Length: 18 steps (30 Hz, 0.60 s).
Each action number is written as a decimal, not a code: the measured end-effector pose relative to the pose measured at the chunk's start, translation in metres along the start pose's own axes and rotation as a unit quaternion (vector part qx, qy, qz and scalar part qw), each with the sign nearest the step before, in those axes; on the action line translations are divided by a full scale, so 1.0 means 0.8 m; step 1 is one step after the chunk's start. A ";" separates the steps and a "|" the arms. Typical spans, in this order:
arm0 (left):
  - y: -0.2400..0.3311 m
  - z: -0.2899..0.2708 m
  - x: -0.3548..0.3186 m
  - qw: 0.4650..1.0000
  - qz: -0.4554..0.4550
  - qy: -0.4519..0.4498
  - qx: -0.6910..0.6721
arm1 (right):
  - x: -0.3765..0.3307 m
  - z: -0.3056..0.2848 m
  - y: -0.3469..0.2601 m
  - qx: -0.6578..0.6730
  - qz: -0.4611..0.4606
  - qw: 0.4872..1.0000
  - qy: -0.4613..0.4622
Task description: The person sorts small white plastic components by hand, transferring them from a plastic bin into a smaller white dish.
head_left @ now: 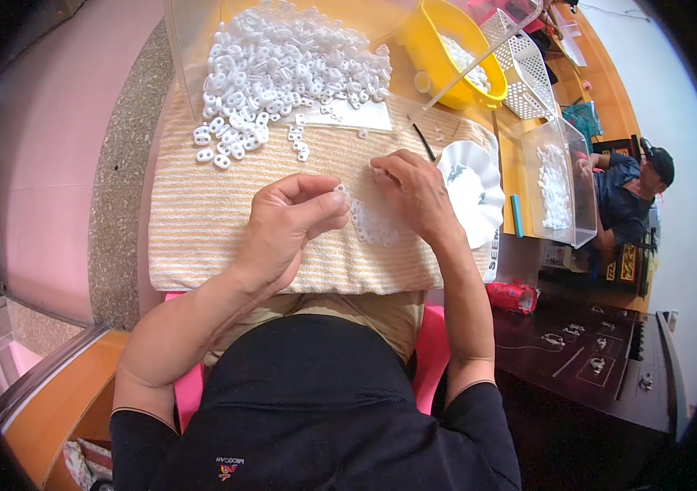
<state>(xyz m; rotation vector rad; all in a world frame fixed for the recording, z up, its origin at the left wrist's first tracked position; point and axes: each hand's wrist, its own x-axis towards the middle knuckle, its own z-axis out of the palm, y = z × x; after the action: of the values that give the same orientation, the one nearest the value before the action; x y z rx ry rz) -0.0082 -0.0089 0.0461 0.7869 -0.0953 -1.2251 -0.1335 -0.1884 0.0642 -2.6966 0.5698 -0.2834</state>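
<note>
My left hand (pixel 295 217) pinches a small white two-holed plastic piece (pixel 342 191) between thumb and forefinger, above a striped towel (pixel 201 221). Just to its right, my right hand (pixel 415 192) hovers with fingers bent together; whatever their tips hold, if anything, is too small to make out. A cluster of small white pieces (pixel 375 227) lies on the towel below and between the hands. Beside the right wrist sits a white wavy-rimmed dish (pixel 487 217) with small dark bits in it. Ahead spreads a large heap of white two-holed plastic pieces (pixel 291 61).
A clear bin wall (pixel 183 57) stands round the heap. A thin black tool (pixel 424 141) lies near the dish. Farther right are a yellow basin (pixel 426 41), a white perforated basket (pixel 524 74), a clear box (pixel 582 188) of white pieces and another person (pixel 631 184).
</note>
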 end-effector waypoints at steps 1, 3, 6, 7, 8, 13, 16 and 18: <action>0.000 0.000 0.000 1.000 -0.002 0.000 0.001 | -0.001 0.000 0.000 0.000 0.001 1.000 0.000; 0.000 0.001 0.000 1.000 -0.003 0.000 0.003 | -0.002 -0.001 0.000 -0.001 0.007 1.000 0.008; 0.000 0.000 0.000 1.000 -0.003 0.001 0.005 | -0.003 -0.004 -0.002 0.013 0.019 1.000 0.000; -0.001 0.000 0.000 1.000 -0.004 0.001 0.005 | -0.004 -0.004 -0.001 0.013 0.019 1.000 0.000; -0.001 0.000 0.000 1.000 -0.004 0.001 0.005 | -0.005 -0.004 -0.001 0.012 0.024 1.000 -0.001; 0.000 0.000 0.000 1.000 -0.004 0.004 0.010 | -0.011 0.001 0.003 0.025 0.044 0.999 0.002; -0.001 0.002 0.001 1.000 -0.007 0.008 0.009 | -0.013 0.008 0.006 0.054 0.078 0.995 0.033; 0.000 0.002 0.001 1.000 -0.008 0.005 0.011 | -0.013 0.008 0.008 0.040 0.041 0.997 0.047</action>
<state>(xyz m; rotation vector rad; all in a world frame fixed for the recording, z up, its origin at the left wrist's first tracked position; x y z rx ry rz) -0.0089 -0.0102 0.0472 0.8157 -0.0941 -1.2375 -0.1434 -0.1872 0.0548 -2.5867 0.6813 -0.4040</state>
